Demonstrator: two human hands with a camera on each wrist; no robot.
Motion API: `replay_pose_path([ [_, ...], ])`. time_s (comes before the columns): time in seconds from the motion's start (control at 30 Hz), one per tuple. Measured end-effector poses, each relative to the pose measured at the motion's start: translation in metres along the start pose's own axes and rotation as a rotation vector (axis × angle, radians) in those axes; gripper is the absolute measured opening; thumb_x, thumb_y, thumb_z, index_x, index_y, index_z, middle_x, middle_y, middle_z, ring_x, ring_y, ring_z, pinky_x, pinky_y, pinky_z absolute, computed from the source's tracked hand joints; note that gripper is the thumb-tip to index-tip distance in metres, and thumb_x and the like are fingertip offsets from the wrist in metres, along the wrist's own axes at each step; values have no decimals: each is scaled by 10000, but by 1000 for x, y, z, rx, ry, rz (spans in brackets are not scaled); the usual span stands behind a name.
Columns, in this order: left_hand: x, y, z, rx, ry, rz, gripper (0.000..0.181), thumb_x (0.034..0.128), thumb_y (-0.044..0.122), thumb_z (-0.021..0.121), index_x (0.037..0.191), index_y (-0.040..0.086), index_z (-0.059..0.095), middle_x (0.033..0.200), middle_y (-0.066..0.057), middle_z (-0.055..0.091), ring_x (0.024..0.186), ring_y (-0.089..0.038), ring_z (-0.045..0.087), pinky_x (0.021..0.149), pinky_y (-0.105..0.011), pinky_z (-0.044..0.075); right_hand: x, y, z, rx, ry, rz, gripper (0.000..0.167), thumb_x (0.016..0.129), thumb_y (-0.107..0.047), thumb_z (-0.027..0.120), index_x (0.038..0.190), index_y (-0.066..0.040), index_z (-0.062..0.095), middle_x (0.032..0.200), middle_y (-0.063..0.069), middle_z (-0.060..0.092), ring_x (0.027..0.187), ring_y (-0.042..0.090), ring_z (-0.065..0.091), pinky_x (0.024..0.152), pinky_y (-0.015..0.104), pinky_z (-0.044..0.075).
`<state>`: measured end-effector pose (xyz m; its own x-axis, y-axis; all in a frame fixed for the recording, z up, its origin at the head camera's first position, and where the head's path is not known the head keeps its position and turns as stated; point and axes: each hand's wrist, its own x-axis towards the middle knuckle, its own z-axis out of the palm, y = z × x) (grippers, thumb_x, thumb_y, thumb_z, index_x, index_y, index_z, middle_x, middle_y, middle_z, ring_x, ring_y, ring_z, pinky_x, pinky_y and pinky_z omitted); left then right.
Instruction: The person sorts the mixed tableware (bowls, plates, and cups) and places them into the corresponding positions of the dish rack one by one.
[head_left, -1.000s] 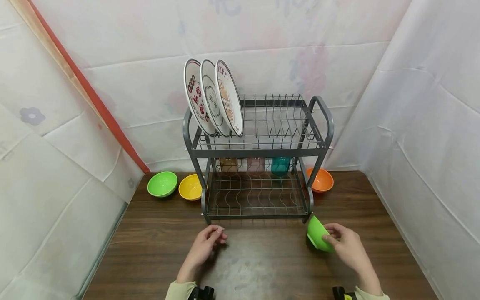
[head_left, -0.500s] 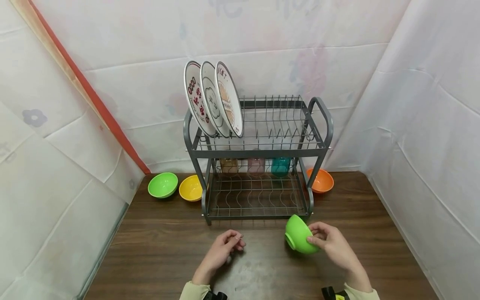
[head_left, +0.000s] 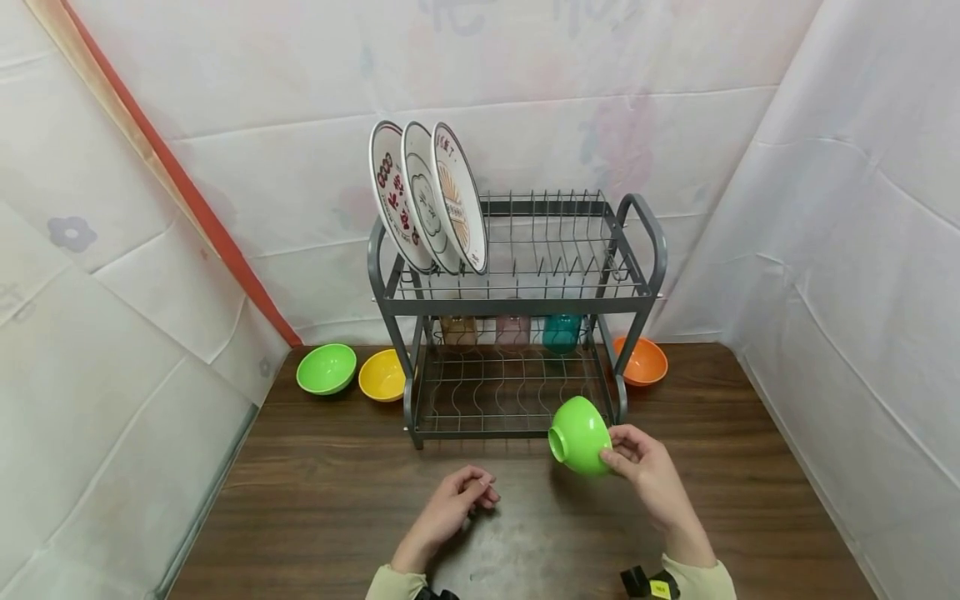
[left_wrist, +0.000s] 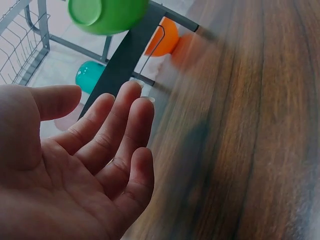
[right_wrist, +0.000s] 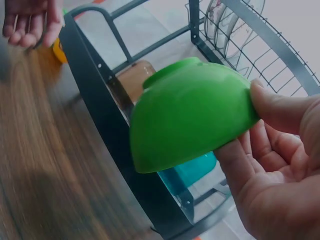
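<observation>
My right hand (head_left: 651, 475) pinches the rim of a green bowl (head_left: 582, 437) between thumb and fingers. The bowl is tipped on its side, its foot facing left, raised in front of the lower tier of a dark metal dish rack (head_left: 517, 435). In the right wrist view the bowl (right_wrist: 195, 112) covers part of the rack and cups. My left hand (head_left: 459, 504) is over the table left of the bowl, holding nothing. Its fingers are loosely bent with the palm showing in the left wrist view.
Three plates (head_left: 459, 200) stand upright at the upper tier's left. Amber, pink and teal cups (head_left: 561, 332) sit at the back of the lower tier. A second green bowl (head_left: 327, 370) and a yellow bowl (head_left: 382, 377) lie left of the rack, an orange bowl (head_left: 645, 363) right.
My right hand has carried the green bowl leftward and up toward the rack, turning it further onto its side. The left hand has shifted right and slightly nearer the front.
</observation>
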<state>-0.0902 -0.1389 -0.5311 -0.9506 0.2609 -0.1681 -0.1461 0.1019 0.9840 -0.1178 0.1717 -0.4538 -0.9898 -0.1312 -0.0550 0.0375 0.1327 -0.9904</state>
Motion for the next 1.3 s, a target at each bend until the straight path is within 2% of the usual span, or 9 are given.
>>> replay_pose_path([
  [0.17,-2,-1,2,0,-13,4,371,1048,235,511,1150,-115,581,931,-101,712,848,-228,673,728,-330,494,5,4,6,95,-2,-43,282,931,10,660,1144,152,542,982,124,637,841,146,632,719,273,548],
  [0.27,-1,-1,3,-10,-6,-9,369,1044,245,521,1149,-102,589,932,-95,712,850,-235,672,719,-320,488,5,6,9,151,-63,-80,292,941,19,640,1144,186,513,948,63,658,829,122,636,710,264,548],
  [0.43,2,1,8,-47,0,-17,344,1048,232,519,1168,-83,588,1008,-169,713,888,-320,676,741,-353,484,5,12,21,251,-203,-103,278,961,24,603,1148,198,494,950,20,679,849,113,648,727,273,554],
  [0.57,5,7,14,-127,-3,-7,384,1056,278,498,1247,-46,577,1102,-176,688,954,-371,666,819,-416,501,4,16,34,335,-302,-95,173,977,17,579,1134,87,565,961,5,684,851,101,643,719,263,543],
  [0.73,6,16,19,-278,10,5,488,1057,378,471,1323,-26,535,1134,-71,649,1000,-221,638,890,-437,496,2,19,47,425,-391,-101,173,991,19,549,1110,-82,625,971,-14,671,843,82,617,690,232,505],
  [0.93,2,24,15,-441,27,26,414,1061,358,468,1308,35,545,1173,-4,623,1067,-140,600,915,-359,465,1,22,55,551,-461,-110,226,1009,41,497,1134,-87,635,1042,2,667,924,95,630,770,243,528],
  [1.1,0,28,7,-516,1,77,257,1059,268,498,1216,70,550,1067,5,646,966,-121,611,838,-311,492,2,26,56,588,-443,-118,248,1012,49,481,1171,-75,626,1067,12,663,953,104,632,810,261,534],
  [1.2,2,31,0,-485,-5,98,227,1049,208,527,1205,45,548,1001,12,650,883,-98,607,760,-271,496,2,31,56,548,-396,-98,251,1004,46,500,1174,-90,625,1071,0,665,965,102,625,829,265,525],
  [1.3,4,36,-7,-420,2,117,280,1036,193,554,1229,-10,552,985,5,630,834,-88,588,726,-251,482,2,36,58,492,-358,-60,240,994,38,526,1170,-98,615,1081,-8,661,989,103,617,862,268,510],
])
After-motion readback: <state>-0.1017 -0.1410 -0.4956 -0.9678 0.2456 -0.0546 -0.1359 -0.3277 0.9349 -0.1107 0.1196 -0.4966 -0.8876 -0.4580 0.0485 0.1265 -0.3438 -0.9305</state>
